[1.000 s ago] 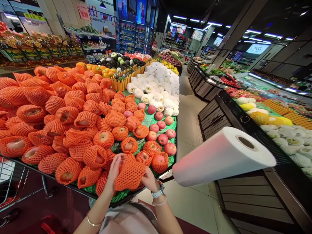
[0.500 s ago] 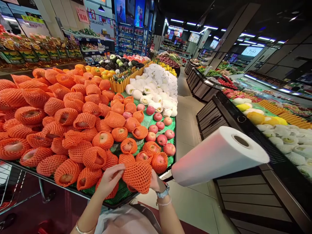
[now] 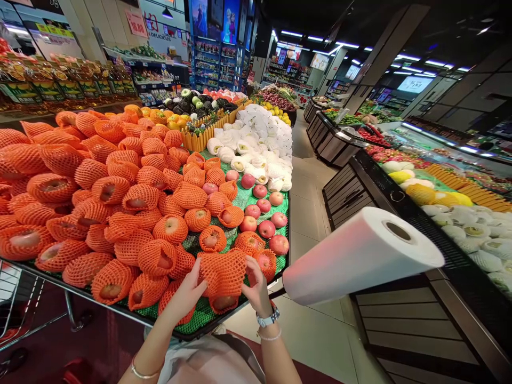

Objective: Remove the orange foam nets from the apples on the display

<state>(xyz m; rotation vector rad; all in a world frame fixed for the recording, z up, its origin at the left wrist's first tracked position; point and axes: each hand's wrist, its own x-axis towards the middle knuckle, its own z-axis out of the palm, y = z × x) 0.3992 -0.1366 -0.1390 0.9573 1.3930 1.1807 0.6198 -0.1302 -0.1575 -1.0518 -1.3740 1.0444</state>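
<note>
While my left hand and right hand hold its two ends, tubular orange foam-net sleeve runs crosswise between them, long axis left-right, above near edge of green-matted table.

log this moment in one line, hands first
left hand: at orange net's left end | right hand: at its right end | net contents: cannot tell | beyond: bare apples | right: white roll
</note>
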